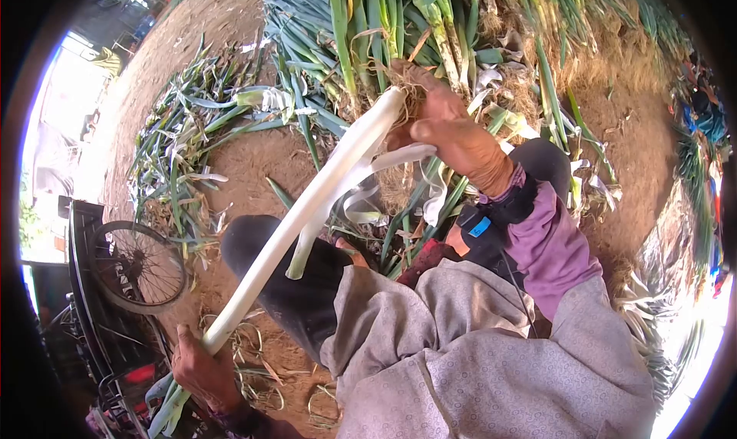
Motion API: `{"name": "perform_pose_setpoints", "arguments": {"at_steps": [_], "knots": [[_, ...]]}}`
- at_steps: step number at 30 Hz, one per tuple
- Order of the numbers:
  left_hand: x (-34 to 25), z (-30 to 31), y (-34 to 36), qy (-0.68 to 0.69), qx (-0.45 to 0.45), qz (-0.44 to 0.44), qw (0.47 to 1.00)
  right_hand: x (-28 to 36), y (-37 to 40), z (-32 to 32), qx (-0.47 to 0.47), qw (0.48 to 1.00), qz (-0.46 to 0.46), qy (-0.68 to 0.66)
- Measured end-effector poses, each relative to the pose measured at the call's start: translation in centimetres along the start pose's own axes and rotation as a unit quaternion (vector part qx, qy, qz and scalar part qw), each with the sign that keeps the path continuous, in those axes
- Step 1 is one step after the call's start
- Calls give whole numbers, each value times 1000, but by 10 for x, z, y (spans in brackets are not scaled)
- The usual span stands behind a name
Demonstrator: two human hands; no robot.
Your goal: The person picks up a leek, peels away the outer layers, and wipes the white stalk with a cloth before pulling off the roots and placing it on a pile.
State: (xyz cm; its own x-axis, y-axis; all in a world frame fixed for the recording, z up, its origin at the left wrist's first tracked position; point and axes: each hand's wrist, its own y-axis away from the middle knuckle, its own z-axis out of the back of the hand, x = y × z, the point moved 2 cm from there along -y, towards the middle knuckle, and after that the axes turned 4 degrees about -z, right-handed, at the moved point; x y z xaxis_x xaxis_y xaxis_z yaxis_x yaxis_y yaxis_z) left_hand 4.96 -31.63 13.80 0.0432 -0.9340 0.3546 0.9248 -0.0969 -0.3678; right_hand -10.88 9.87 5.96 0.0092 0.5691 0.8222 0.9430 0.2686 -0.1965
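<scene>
A long leek (288, 226) slants across the view, its white root end at the upper right and its green end at the lower left. My left hand (203, 368) is wrapped round the leek's green end. By the root end, my right hand (449, 128) is closed beside the roots, pinching a pale peeled leaf strip (399, 156) that hangs off the stalk. Its fingertips are partly hidden, and the roots hang over them. A loose flap of leaf (303, 247) dangles under the stalk.
Piled leeks (315, 36) lie ahead, with more at the upper right. Leaf scraps (180, 140) cover the ground at left. A wheeled cart (138, 266) stands at lower left. My knees are beneath the leek. More leeks (652, 324) lie at right.
</scene>
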Motion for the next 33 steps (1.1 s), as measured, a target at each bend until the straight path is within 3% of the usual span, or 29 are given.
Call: {"name": "perform_pose_setpoints", "arguments": {"at_steps": [6, 21, 27, 33], "knots": [[-3, 11, -1, 26, 17, 18, 999, -4, -4, -13, -28, 997, 64, 22], [-1, 16, 4, 22, -14, -15, 1000, -9, 1, -15, -100, 991, 85, 38], [5, 13, 6, 50, -10, -22, 998, -8, 1, -20, -167, 977, 83, 107], [6, 19, 4, 69, 1, -34, 997, -5, 2, -28, -152, 974, 89, 143]]}}
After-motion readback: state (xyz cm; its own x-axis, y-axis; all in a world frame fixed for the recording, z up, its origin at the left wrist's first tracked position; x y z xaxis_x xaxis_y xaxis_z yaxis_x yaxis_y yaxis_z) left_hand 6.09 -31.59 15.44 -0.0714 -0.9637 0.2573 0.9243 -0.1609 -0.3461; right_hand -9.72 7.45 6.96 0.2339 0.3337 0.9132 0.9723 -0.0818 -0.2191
